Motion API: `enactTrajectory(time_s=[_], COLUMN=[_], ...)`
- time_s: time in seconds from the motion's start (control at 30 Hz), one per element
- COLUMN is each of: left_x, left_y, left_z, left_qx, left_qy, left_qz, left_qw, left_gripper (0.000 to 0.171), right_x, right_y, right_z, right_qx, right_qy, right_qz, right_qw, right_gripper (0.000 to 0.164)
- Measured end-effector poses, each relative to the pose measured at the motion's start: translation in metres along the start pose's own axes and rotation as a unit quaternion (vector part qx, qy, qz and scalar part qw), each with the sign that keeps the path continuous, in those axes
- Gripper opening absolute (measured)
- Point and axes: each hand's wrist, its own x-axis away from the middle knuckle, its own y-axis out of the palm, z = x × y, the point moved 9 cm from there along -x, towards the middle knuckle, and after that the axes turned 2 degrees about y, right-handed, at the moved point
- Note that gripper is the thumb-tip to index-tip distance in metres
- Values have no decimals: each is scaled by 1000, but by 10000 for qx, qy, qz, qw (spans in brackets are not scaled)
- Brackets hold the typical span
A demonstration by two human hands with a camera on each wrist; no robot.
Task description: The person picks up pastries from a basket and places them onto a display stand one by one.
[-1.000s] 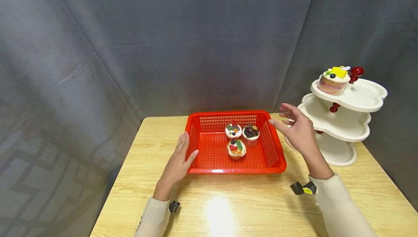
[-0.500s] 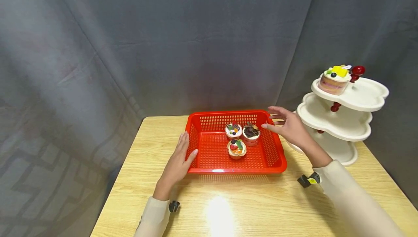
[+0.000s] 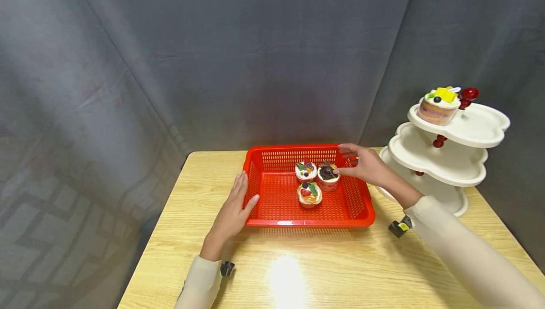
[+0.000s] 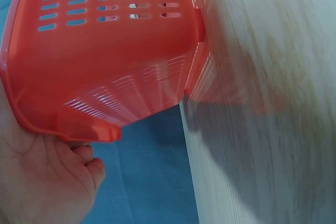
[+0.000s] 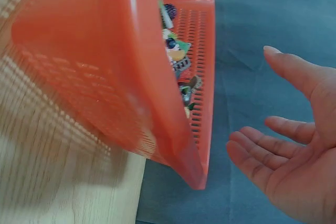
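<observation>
In the head view, a red plastic basket (image 3: 272,223) holds three small dessert cups. One has a dark chocolate topping (image 3: 328,172), one has white cream with berries (image 3: 305,172), and a fruit-topped one (image 3: 309,195) sits nearer the front. My left hand (image 3: 231,205) rests against the basket's left rim, fingers straight along the outside and thumb at the edge. Over the right side reaches my right hand (image 3: 365,164), fingers spread and holding nothing, its thumb tip overlapping the chocolate-topped cup in this view. The right wrist view shows that hand's palm (image 5: 304,166) beside the rim.
A white three-tier stand (image 3: 477,127) with red knobs stands at the right of the wooden table (image 3: 340,266). On its top tier sits a layered dessert cup (image 3: 438,109) with yellow fruit. Grey curtain (image 3: 272,63) hangs behind the table.
My right hand has moved left from beside the stand, across the basket's right rim toward the chocolate-topped cup. The left hand has stayed at the left rim.
</observation>
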Motion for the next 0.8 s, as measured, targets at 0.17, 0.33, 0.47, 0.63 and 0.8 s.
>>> enactTrajectory(time_s=[0.17, 0.33, 0.47, 0.63, 0.8], left_x=[0, -2, -4, -3, -1], left_y=[1, 1, -1, -1, 1], left_z=[-1, -2, 0, 1, -2], left_qx=[-75, -98, -118, -47, 32], left_qy=[5, 2, 42, 61, -5], left_qz=[-28, -14, 24, 0, -18], left_qw=[10000, 10000, 9999, 10000, 10000], left_gripper=[77, 77, 76, 75, 75], right_x=[-6, -14, -19, -22, -24], right_y=[10, 19, 24, 30, 40], right_z=[1, 2, 5, 13, 18], right_qx=[328, 698, 829, 842, 809], right_qy=[-69, -129, -110, 41, 108], right_qz=[-253, -495, -634, -815, -1027], right_qw=[9991, 9962, 9945, 9931, 9914], right_gripper=[71, 78, 81, 82, 78])
